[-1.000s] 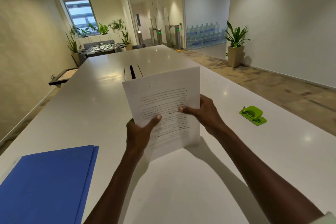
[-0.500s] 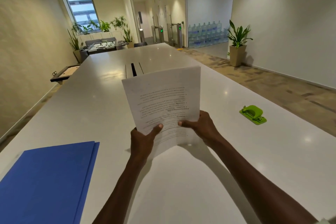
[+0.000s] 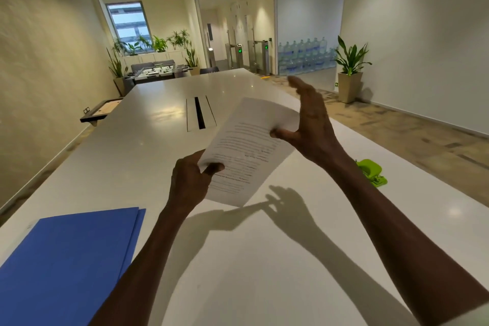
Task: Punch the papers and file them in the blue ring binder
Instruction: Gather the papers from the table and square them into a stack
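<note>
Head view gives me a long white table (image 3: 137,145) running away toward a glass wall, its glossy top catching ceiling light, with a cable slot (image 3: 200,116) set into its middle. My left hand (image 3: 189,185) is clamped on the papers (image 3: 244,151), thumb on top at their near left corner, and holds them tilted above the table. My right hand (image 3: 311,124) is spread, fingers apart and pointing up; its thumb touches the sheets' right edge while the palm stands off behind them, so I would not call it a grip. Both hands throw sharp shadows on the tabletop below. On the near left corner of the table lies the binder (image 3: 63,264), blue, flat and closed. On the right, partly hidden behind my right forearm, sits the green punch (image 3: 371,172). Beyond the table's far end I see a foosball table (image 3: 156,73), potted plants under a window (image 3: 129,25), stacked water bottles (image 3: 304,57) behind glass, and one plant (image 3: 350,71) by the right wall.
</note>
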`<act>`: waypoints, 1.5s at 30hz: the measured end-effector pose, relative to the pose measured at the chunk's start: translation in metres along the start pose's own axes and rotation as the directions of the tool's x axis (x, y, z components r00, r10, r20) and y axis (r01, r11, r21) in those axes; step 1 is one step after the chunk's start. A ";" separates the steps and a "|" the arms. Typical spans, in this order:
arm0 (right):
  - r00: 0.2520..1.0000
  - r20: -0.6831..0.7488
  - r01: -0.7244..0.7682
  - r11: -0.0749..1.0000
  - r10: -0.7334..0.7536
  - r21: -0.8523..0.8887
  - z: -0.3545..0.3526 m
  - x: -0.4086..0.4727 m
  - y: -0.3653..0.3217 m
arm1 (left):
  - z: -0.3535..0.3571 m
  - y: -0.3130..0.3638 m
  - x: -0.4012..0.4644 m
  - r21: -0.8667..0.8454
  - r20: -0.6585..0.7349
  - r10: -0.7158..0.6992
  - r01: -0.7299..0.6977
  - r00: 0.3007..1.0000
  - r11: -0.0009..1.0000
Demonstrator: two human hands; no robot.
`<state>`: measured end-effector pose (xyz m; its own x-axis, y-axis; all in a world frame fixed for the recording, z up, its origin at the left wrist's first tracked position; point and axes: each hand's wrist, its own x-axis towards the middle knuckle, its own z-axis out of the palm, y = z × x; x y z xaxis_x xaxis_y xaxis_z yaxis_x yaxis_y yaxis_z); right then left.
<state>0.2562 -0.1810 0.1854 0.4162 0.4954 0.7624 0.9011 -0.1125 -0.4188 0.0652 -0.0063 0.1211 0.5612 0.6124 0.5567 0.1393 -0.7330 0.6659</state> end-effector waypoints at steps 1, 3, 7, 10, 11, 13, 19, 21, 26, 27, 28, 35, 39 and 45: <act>0.996 0.087 -0.010 0.999 0.005 0.049 -0.003 0.001 -0.004 | -0.003 0.001 0.001 0.034 0.029 0.035 -0.036 0.999 0.999; 0.973 0.223 -0.091 0.987 0.059 0.133 -0.008 0.001 -0.009 | -0.007 0.003 0.002 0.081 0.075 0.077 -0.083 0.994 0.993; 0.968 0.247 -0.090 0.983 0.049 0.159 -0.007 -0.006 -0.009 | -0.014 0.001 0.000 0.183 0.129 0.133 -0.156 0.983 0.971; 0.966 0.239 -0.148 0.967 0.097 0.208 -0.003 -0.011 -0.004 | -0.024 -0.006 -0.001 0.201 0.043 0.148 -0.154 0.988 0.967; 0.965 0.229 -0.183 0.956 0.130 0.229 -0.004 -0.012 -0.002 | -0.028 -0.008 -0.001 0.200 -0.055 0.136 -0.123 0.989 0.972; 0.953 0.214 -0.279 0.901 0.216 0.334 -0.010 -0.014 0.004 | -0.035 -0.013 -0.003 0.077 -0.282 0.017 0.005 0.959 0.997; 0.899 0.237 -0.435 0.685 0.368 0.585 -0.010 -0.028 0.018 | -0.032 -0.024 -0.007 -0.664 0.082 -0.348 0.312 0.934 0.680; 0.892 0.225 -0.446 0.677 0.392 0.585 -0.005 -0.033 0.019 | -0.024 -0.021 -0.013 -0.673 0.131 -0.346 0.340 0.929 0.657; 0.893 0.137 -0.427 0.707 0.429 0.563 0.003 -0.041 0.019 | -0.006 -0.009 -0.015 -0.632 -0.042 -0.397 0.284 0.917 0.721; 0.892 0.125 -0.424 0.711 0.434 0.560 0.004 -0.044 0.019 | -0.004 -0.009 -0.016 -0.614 -0.062 -0.402 0.283 0.914 0.737; 0.890 0.118 -0.427 0.714 0.441 0.555 0.008 -0.048 0.022 | -0.001 -0.009 -0.018 -0.593 -0.074 -0.418 0.297 0.905 0.748; 0.757 0.274 -0.646 0.615 0.594 0.451 0.057 -0.122 0.055 | 0.036 -0.028 -0.064 -0.498 0.020 -0.563 0.497 0.826 0.711; 0.746 0.291 -0.659 0.598 0.599 0.456 0.054 -0.116 0.052 | 0.033 -0.034 -0.055 -0.445 -0.014 -0.562 0.498 0.827 0.744; 0.709 0.324 -0.703 0.586 0.627 0.404 0.063 -0.127 0.062 | 0.034 -0.035 -0.061 -0.408 0.008 -0.565 0.518 0.825 0.751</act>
<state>0.2518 -0.1970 0.0313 0.8201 0.5599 0.1179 0.1859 -0.0658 -0.9804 0.0538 -0.0277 0.0471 0.3909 0.9170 0.0792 0.0624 -0.1122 0.9917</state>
